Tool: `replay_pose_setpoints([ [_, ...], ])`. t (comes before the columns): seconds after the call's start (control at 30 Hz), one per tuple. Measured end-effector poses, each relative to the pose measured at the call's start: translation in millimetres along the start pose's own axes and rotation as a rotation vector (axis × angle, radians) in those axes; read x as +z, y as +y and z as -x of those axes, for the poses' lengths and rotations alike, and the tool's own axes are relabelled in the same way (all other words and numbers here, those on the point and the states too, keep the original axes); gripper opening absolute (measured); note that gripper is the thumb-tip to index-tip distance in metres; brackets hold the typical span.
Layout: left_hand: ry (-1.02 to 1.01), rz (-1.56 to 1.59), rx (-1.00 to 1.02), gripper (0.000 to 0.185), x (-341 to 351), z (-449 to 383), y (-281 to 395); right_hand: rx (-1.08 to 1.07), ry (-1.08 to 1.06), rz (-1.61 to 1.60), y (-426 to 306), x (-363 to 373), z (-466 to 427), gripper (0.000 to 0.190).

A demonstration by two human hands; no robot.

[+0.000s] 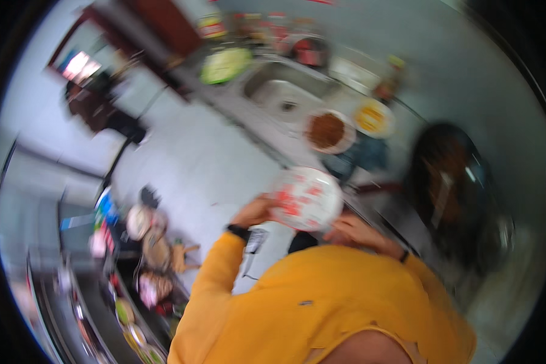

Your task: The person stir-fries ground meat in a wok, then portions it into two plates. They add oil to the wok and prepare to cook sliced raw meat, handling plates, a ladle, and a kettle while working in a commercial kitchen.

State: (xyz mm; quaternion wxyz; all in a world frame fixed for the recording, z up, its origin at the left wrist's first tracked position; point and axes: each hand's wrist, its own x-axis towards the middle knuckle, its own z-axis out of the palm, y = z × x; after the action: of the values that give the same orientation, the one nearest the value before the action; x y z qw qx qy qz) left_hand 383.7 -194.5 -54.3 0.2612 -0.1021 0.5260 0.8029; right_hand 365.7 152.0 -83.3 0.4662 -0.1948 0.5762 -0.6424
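Note:
A white plate [321, 204] with a red pattern is held out in front of my body, above the floor beside the counter. My left hand [257, 211] grips its left rim, the fingers partly hidden by the plate. At the lower right rim, my right hand [359, 233] holds the edge; motion blur hides the exact finger placement. Just beyond the plate, a white bowl of reddish-brown food [327, 131] stands on the counter by the sink. Beside it is a white plate with yellow food [372, 118].
A steel sink [273, 93] is set into the counter, with a green cabbage-like vegetable [227, 65] at its far left. To the right sits a large dark wok [450, 182] containing a utensil. Shelves [95, 300] and a wooden stool [182, 257] stand left; another person [100, 111] is farther off.

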Motion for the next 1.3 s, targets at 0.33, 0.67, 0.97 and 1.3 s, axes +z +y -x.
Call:
replay_pose_setpoints([
  [0.33,1.136,-1.776,0.797,0.041,42.6,-17.6,57.9,-0.010,1.222,0.452,57.3,-86.2,370.5,0.029],
  [0.67,0.269,0.022,0.567,0.042,107.6,-70.6,74.8,-0.411,0.683,-1.059,79.4,-97.0,354.9,0.046],
  [0.97,-0.116,0.403,0.168,0.047,258.0,-98.8,-49.3,0.759,0.943,0.702,-132.2,-116.8,477.5,0.017],
  [1.3,-0.118,0.359,0.139,0.047,284.7,-73.6,-71.6,0.603,0.950,1.622,-143.5,-133.9,371.9,0.012],
])
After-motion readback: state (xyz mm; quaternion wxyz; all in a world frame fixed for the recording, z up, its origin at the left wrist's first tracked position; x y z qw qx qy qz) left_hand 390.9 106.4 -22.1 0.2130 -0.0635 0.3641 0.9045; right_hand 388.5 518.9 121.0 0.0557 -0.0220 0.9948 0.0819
